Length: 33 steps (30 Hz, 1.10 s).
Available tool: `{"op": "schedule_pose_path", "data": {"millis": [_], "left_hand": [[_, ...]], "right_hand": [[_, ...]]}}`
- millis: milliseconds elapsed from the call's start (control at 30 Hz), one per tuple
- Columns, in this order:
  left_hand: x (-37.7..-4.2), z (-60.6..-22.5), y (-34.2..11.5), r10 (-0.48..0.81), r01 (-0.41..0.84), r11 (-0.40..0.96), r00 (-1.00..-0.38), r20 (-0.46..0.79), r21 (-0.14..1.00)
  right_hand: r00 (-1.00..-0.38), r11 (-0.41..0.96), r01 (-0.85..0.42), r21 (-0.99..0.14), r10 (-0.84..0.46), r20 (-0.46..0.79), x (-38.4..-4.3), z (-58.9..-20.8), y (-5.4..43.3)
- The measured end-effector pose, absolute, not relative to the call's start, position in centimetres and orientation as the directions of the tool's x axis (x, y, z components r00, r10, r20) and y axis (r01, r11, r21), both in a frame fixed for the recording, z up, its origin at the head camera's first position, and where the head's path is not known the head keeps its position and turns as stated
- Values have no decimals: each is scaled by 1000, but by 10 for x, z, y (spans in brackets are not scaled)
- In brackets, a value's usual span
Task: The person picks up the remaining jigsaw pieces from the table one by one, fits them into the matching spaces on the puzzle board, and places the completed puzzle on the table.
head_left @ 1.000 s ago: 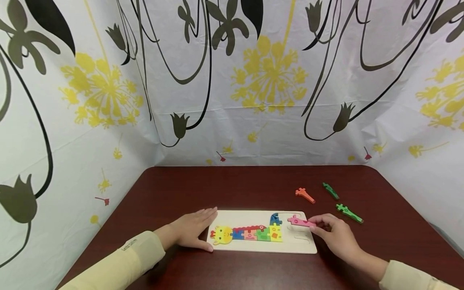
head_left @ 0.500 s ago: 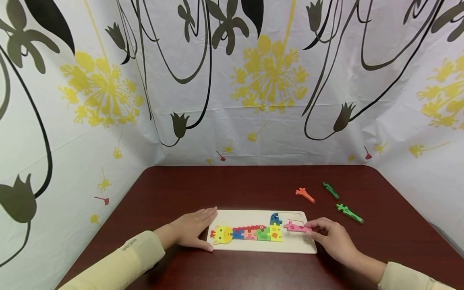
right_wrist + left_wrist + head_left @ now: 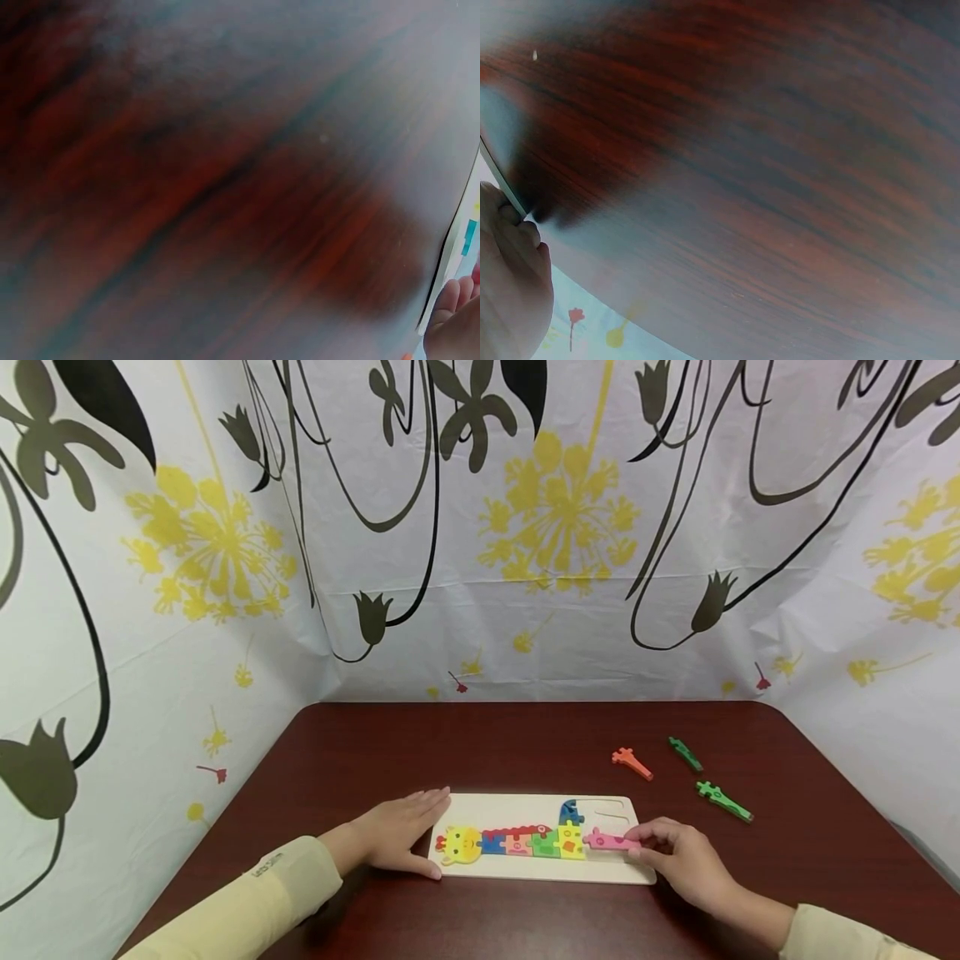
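Dark-red bench is filling the lower frame. At lower centre, a puzzle board is holding fitted giraffe pieces. Left hand, fingers extended, is resting at its left end; right hand is pinching a pink piece over its right half.

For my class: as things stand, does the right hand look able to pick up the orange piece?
Probably not straight away: the right hand pinches the pink piece at the board. Once that is let go, likely yes: no loose piece lies between the hand and the orange piece.
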<state>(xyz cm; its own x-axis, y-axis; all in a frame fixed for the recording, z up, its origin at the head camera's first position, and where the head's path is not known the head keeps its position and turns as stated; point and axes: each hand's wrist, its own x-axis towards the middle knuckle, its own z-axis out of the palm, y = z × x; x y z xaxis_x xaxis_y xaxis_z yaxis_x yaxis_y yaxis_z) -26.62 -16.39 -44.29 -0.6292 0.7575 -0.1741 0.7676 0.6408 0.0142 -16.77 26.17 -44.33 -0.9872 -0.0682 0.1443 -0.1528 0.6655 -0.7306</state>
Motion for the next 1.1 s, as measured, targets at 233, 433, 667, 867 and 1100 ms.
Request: {"op": "schedule_pose_path", "data": {"millis": [233, 433, 667, 867, 1100], "left_hand": [[-267, -443, -163, 757, 765, 644, -630, -173, 30], [-266, -442, -163, 750, 758, 651, -636, -184, 33], [-265, -441, -163, 747, 756, 654, -638, -187, 33], [-265, -441, -163, 749, 760, 649, -635, -189, 24], [-264, -442, -162, 752, 762, 648, -634, -180, 21]], "right_hand": [[-991, 670, -133, -730, -77, 111, -167, -444, 261], [-989, 667, -150, -730, -98, 114, -168, -446, 261], [-991, 664, -137, -735, -97, 97, -168, -446, 260], [-991, 680, -132, -721, -94, 93, -169, -447, 259], [-993, 689, -116, -716, -93, 71, -169, -446, 259]]}}
